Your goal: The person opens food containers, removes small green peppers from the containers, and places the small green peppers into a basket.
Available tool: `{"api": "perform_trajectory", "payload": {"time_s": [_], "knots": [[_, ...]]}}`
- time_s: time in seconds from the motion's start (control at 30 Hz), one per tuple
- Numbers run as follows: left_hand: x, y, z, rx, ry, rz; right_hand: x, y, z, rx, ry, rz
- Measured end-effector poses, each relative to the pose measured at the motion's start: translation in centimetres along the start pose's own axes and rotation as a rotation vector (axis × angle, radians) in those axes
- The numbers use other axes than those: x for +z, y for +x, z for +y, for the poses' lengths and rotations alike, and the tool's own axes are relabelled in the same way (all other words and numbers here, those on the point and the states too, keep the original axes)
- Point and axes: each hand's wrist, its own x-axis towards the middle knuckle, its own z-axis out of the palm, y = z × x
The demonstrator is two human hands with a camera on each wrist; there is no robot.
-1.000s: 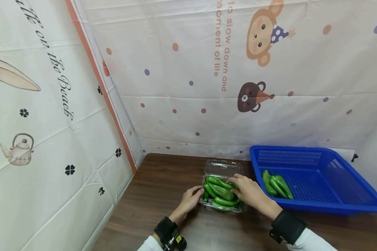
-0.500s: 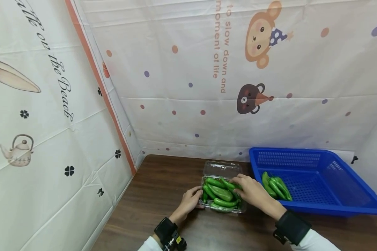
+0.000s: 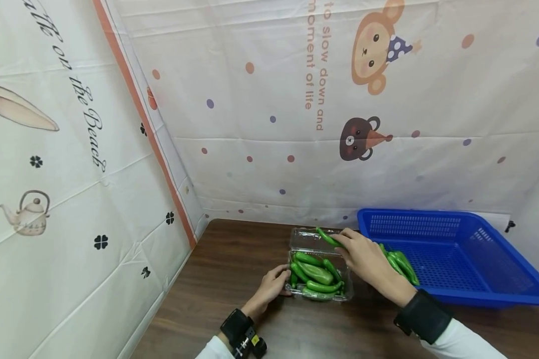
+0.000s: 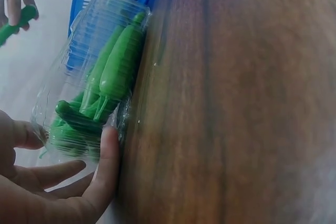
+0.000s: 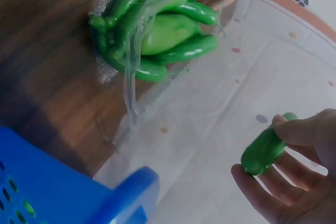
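Observation:
A clear plastic clamshell box [image 3: 320,294] [image 4: 84,72] [image 5: 131,82] with several green peppers [image 3: 316,273] [image 4: 118,72] [image 5: 168,32] sits on the brown table, its lid open at the back. My left hand [image 3: 271,286] [image 4: 58,182] touches the box's left side with straight fingers. My right hand [image 3: 361,254] [image 5: 294,182] is raised above the box's far right corner and pinches one green pepper [image 3: 327,237] [image 5: 265,148] [image 4: 13,23].
A blue plastic basket [image 3: 476,279] [image 5: 63,192] stands to the right of the box and holds a few green peppers [image 3: 400,264]. Printed white sheets wall the table at the back and left. Bare wood [image 3: 233,259] lies left of the box.
My right hand has lifted one pepper out of the box and moved up and back. The left hand has stayed at the box's side.

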Motion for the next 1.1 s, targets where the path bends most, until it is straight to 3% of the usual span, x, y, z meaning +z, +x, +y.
{"api": "perform_trajectory", "payload": {"time_s": [0.43, 0.9, 1.1], "knots": [[-0.2, -0.4, -0.2, -0.021, -0.035, -0.045, -3.4, 0.3, 1.6, 0.015, 0.027, 0.266], [-0.4, -0.5, -0.4, -0.009, -0.041, -0.048, -5.6, 0.4, 3.2, 0.041, 0.014, 0.361], [-0.3, -0.4, -0.4, -0.008, -0.041, -0.046, -5.9, -0.2, 4.4, 0.114, 0.019, 0.377]]}}
